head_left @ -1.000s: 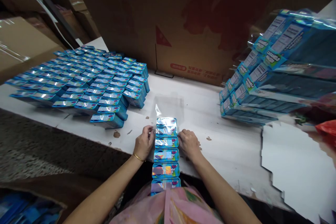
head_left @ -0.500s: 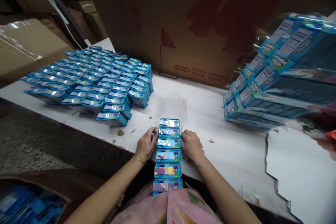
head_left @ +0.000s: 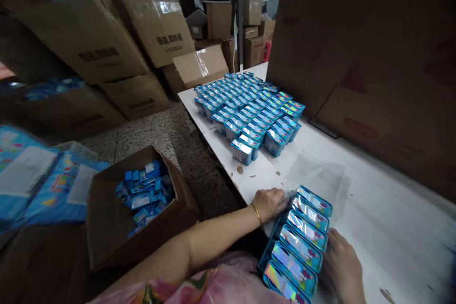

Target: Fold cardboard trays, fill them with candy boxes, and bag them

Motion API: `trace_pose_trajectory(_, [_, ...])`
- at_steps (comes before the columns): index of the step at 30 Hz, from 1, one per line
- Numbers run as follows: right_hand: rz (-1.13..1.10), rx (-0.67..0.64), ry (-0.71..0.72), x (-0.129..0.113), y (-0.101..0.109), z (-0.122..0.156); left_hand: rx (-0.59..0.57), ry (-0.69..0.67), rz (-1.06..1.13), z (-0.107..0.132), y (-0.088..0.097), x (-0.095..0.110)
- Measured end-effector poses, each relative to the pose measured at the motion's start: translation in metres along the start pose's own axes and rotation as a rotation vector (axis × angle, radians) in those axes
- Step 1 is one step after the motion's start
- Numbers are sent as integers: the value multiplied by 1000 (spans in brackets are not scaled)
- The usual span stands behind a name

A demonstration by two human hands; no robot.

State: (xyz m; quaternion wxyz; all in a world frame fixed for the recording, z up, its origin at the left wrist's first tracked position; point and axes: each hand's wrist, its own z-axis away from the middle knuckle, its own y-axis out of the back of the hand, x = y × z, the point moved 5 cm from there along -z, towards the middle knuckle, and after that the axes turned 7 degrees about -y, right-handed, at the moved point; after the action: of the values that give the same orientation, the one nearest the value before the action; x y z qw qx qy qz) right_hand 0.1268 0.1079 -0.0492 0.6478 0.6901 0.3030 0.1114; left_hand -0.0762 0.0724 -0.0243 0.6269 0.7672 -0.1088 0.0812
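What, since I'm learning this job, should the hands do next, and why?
Probably slide the row of boxes forward: the left hand and right hand flank its sides, and a clear film lies just past its far end.

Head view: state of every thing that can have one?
left hand, fingers curled, touching the row's side; grip unclear
right hand, against the row's other side; fingers partly hidden
row of blue boxes, closed, side by side, at the table edge
clear film, flat on the table beyond the row
cardboard carton, open, loose blue boxes inside
box grid, closed, in rows
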Motion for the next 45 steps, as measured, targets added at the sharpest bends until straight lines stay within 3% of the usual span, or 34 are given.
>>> trace_pose_trajectory(3, [-16, -83, -16, -2, -2, -2, -27, 3, -38, -7, -3, 3])
trace_pose_trajectory(5, [-21, -86, -126, -2, 0, -5, -47, -15, -54, -12, -5, 1])
trace_pose_trajectory(7, [-21, -86, -221, -5, 3, -7, -64, -60, -55, -15, -5, 0])
trace_pose_trajectory(10, [29, -80, -238, -11, 8, -7, -85, -161, -43, -10, -5, 0])
trace_pose_trajectory(14, [108, -57, -146, -20, 16, 9, -104, -293, 5, 12, -3, 1])
trace_pose_trajectory(19, [57, -39, -91, -43, 22, 51, -188, -427, -21, 54, 3, 6])
trace_pose_trajectory(22, [50, -36, -111, -52, 23, 63, -209, -394, 12, 64, 7, 7])
trace_pose_trajectory(25, [101, 69, -209, -51, 29, 58, -148, -265, 19, 58, 9, 4])
trace_pose_trajectory(28, [106, 172, -210, -51, 36, 48, 3, -190, 77, 47, 15, 0])
trace_pose_trajectory(34, [-21, 186, -147, -55, 50, 37, 222, -261, 160, 32, 36, 4])
trace_pose_trajectory(38, [-118, 128, -96, -53, 61, 34, 185, -354, 157, 32, 50, 11])
trace_pose_trajectory(42, [-49, 122, 69, -54, 65, 51, 94, -475, 158, 59, 55, 15])
trace_pose_trajectory(45, [1, 139, 132, -60, 58, 68, 98, -514, 166, 79, 50, 12])
